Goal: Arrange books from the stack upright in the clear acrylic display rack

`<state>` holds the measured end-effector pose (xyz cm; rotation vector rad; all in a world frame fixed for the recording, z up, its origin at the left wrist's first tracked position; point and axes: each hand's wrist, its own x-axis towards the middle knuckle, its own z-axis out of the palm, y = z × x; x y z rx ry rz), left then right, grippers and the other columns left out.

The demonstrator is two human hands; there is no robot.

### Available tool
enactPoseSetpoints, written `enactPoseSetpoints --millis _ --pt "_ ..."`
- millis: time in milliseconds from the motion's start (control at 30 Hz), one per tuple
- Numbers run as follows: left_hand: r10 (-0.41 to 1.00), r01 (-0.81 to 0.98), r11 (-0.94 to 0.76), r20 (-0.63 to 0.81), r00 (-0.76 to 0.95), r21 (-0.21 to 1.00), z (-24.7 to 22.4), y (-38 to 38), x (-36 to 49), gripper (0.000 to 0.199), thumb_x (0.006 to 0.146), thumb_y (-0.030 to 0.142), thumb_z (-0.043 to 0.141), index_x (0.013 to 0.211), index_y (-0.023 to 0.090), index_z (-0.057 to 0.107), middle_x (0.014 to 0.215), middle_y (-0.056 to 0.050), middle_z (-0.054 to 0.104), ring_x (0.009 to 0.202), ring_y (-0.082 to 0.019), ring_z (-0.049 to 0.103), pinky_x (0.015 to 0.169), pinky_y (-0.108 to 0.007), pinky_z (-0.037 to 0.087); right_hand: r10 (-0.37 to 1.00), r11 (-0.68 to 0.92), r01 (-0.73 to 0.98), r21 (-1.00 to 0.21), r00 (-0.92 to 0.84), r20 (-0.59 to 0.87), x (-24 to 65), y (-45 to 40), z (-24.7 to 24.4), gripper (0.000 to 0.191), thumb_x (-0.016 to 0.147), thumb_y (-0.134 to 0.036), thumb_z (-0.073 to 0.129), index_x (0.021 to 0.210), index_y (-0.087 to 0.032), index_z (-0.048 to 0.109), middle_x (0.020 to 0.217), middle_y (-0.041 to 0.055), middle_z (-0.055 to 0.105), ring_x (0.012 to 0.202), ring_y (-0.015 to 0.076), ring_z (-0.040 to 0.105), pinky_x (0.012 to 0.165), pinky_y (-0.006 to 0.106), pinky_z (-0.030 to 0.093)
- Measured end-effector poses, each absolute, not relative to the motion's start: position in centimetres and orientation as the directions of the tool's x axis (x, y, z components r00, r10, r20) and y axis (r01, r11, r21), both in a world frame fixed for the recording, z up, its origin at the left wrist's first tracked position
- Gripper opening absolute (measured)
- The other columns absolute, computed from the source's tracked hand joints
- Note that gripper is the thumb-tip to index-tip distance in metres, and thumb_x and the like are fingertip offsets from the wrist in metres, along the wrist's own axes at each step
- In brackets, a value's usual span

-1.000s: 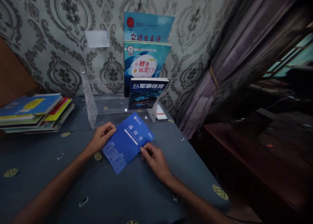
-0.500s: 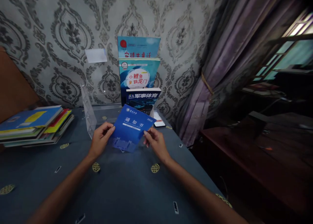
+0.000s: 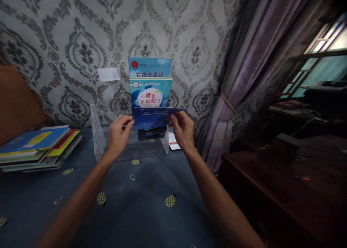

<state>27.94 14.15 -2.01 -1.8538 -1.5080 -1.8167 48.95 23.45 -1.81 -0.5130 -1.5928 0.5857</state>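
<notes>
Between my two hands is a blue booklet [image 3: 149, 118], tipped so that its cover is seen at a steep slant. My left hand [image 3: 120, 132] pinches its left edge, and my right hand [image 3: 182, 127] pinches its right edge. The booklet is above the front of a clear acrylic tiered stand [image 3: 99, 137]. Behind it, two light-blue children's books, a front one [image 3: 150, 92] and a rear one [image 3: 150, 67], stand upright in the stand. A dark book [image 3: 151, 133] shows only its lower part, the rest hidden by the booklet.
A stack of books [image 3: 35, 146] lies on the left of the blue patterned tablecloth [image 3: 130, 212]. A phone [image 3: 173, 141] lies right of the stand. A white card [image 3: 108, 74] is near the wallpapered wall. A purple curtain [image 3: 230, 96] hangs at right.
The booklet has moved up and forward to the stand, tilting from facing me to nearly edge-on. Both hands moved with it, and the view has tipped up slightly.
</notes>
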Motion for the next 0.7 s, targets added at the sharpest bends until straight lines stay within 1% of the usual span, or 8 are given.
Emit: enactPoseSetpoints --millis 67,167,267,400,567,700 --pt "0.553 0.667 -0.499 0.796 -0.245 0.553 -2.5 15.0 27.9 0.016 0.092 0.032 0.058 0.088 0.019 0.066 0.084 -0.001 0.061 0.073 -0.014 0.063 0.058 -0.023 0.049 0.64 0.762 -0.034 -0.647 -0.111 0.76 49.0 24.4 -2.0 0.028 0.092 -0.05 0.057 0.087 -0.022 0.059 0.081 0.0022 0.065 0.079 0.0203 0.067 0.062 0.029 0.051" --pt "0.556 0.663 -0.504 0.795 -0.241 0.553 -3.5 16.1 27.8 0.016 0.091 0.033 0.059 0.087 0.019 0.066 0.082 0.0 0.062 0.074 -0.015 0.065 0.061 -0.024 0.05 0.662 0.734 -0.091 -0.673 -0.128 0.738 49.2 25.7 -2.5 0.029 0.088 -0.051 0.06 0.084 -0.022 0.06 0.08 0.0024 0.067 0.081 0.022 0.069 0.057 0.028 0.052" --pt "0.567 0.674 -0.494 0.791 -0.228 0.549 -4.3 16.6 27.7 0.016 0.092 0.032 0.057 0.087 0.019 0.066 0.082 0.0 0.063 0.073 -0.015 0.066 0.062 -0.024 0.05 0.672 0.715 -0.116 -0.69 -0.161 0.723 49.6 26.6 -2.7 0.026 0.087 -0.047 0.062 0.08 -0.022 0.059 0.077 0.002 0.067 0.08 0.0216 0.069 0.056 0.028 0.053" --pt "0.573 0.685 -0.48 0.787 -0.229 0.549 -4.8 17.0 27.9 0.015 0.093 0.031 0.056 0.09 0.02 0.065 0.082 0.0 0.065 0.074 -0.015 0.066 0.066 -0.025 0.05 0.677 0.703 -0.104 -0.704 -0.205 0.706 50.0 27.4 -2.8 0.022 0.087 -0.042 0.06 0.079 -0.022 0.06 0.078 0.002 0.068 0.076 0.0189 0.067 0.057 0.028 0.053" --pt "0.548 0.72 -0.459 0.804 -0.231 0.52 -4.9 17.3 28.0 0.016 0.093 0.032 0.056 0.087 0.019 0.064 0.079 0.0 0.065 0.075 -0.016 0.064 0.072 -0.027 0.049 0.663 0.723 -0.071 -0.687 -0.21 0.719 50.2 28.0 -3.0 0.019 0.088 -0.039 0.059 0.081 -0.021 0.063 0.078 0.002 0.068 0.074 0.0182 0.066 0.064 0.031 0.055" --pt "0.543 0.734 -0.436 0.803 -0.247 0.52 -5.0 17.3 28.2 0.017 0.092 0.034 0.056 0.089 0.019 0.065 0.083 -0.001 0.067 0.078 -0.017 0.064 0.074 -0.028 0.048 0.639 0.74 -0.098 -0.665 -0.206 0.741 50.0 28.2 -3.1 0.021 0.088 -0.038 0.059 0.093 -0.02 0.068 0.086 0.0038 0.07 0.078 0.0184 0.067 0.073 0.034 0.056"
